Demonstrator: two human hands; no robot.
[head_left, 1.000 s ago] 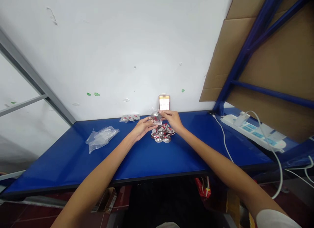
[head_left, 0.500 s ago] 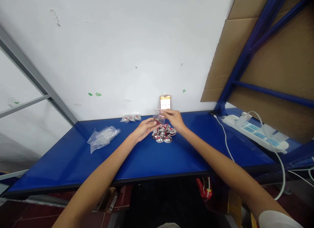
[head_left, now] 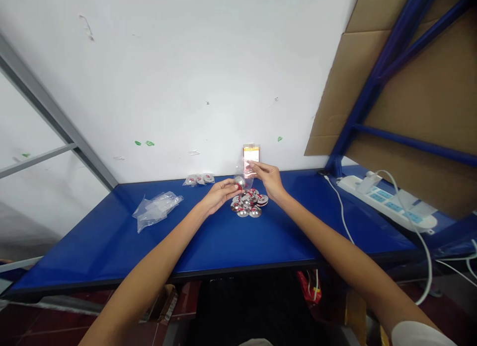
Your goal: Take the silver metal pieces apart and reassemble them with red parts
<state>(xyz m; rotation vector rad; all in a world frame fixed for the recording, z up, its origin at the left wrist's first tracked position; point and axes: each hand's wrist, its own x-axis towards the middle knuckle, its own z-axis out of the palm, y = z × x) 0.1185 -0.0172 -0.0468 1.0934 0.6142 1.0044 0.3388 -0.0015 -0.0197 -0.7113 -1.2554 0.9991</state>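
My left hand [head_left: 221, 194] is closed on a domed silver disc [head_left: 239, 181] with a red cord, which looks like a small cymbal. My right hand [head_left: 269, 179] pinches a clear plastic bag [head_left: 249, 183] beside that disc; the bag is thin and its outline is hard to follow. Whether the disc is inside the bag or only against it I cannot tell. Just below both hands lies a pile of similar silver discs [head_left: 249, 203] with red cords on the blue table [head_left: 238, 242].
An orange and white packet [head_left: 251, 152] leans on the wall behind my hands. Bagged discs [head_left: 200, 179] lie along the wall to the left. Flat clear bags [head_left: 156, 209] rest on the table's left. A white power strip [head_left: 387, 202] with cables lies at the right.
The silver disc in my left hand now shows its domed face more plainly. My right hand has shifted slightly at the bag, with its fingers a little further right.
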